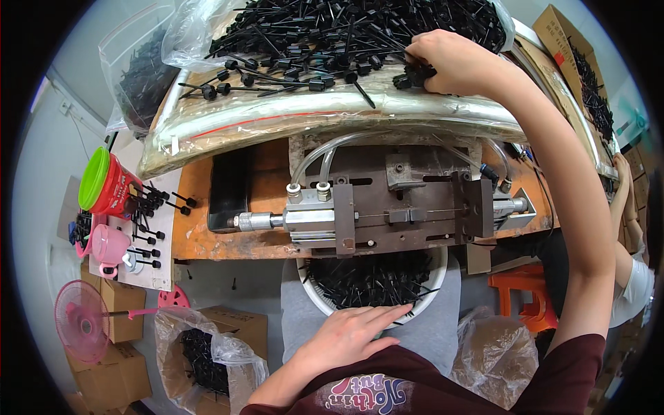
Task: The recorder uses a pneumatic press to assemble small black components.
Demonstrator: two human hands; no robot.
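My right hand point(453, 63) reaches to the raised tray's right side, fingers curled round several black plastic pins with thick heads. A large heap of the same black pins point(304, 41) lies on the plastic-covered tray. My left hand point(349, 333) rests flat at the near rim of a white round basin point(440, 277) on my lap, fingers stretched out. More black pins point(370, 277) fill that basin. Between the hands stands a metal clamping fixture point(401, 214) with an air cylinder point(309, 218); a small block point(401, 216) sits on a thin rod at its middle.
Clear air hoses point(325, 155) arch over the orange bench point(194, 235). At left are a red bucket point(114, 190), a pink cup point(109, 245) and a pink fan point(83, 321). Bag-lined boxes point(207, 360) flank my legs. A co-worker's arm point(622, 187) shows at far right.
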